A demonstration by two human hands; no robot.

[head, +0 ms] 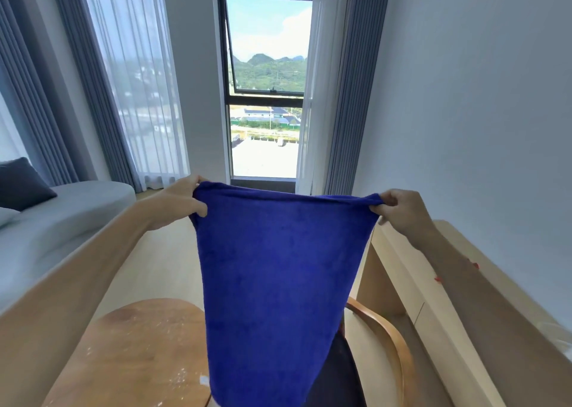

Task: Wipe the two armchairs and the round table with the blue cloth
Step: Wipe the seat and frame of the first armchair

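- Bright room: tall window (267,75) at twelve o'clock, sheer and grey curtains (102,75) on both sides, a pale sofa (71,218) with a dark cushion (21,187) at nine o'clock, and a light wooden desk (411,267) along the wall at three o'clock.
- We held the blue cloth (275,283) stretched in the air at frame centre, its top edge taut and the rest hanging straight down.
- Our left hand (179,201) pinched the top corner at ten o'clock, thumb in front and fingers curled behind the hem.
- Our right hand (402,210) gripped the opposite corner at two o'clock, fingers bunched round the fabric.
- Below, the round table (136,354) lay at seven o'clock, its wooden top glossy with glare; we could not tell whether it was wet.
- One armchair (387,338), with a curved wooden arm and dark seat, stood at five o'clock, partly hidden by the cloth. We saw no second armchair.
- Judgement: the cloth was only being spread or readied; no surface was yet in contact with it.
- Risks: the hanging cloth blocked our sight of the chair seat and the table's near edge, so a blind lowering could miss or snag the chair arm. A one-corner slip would drop it to the floor.
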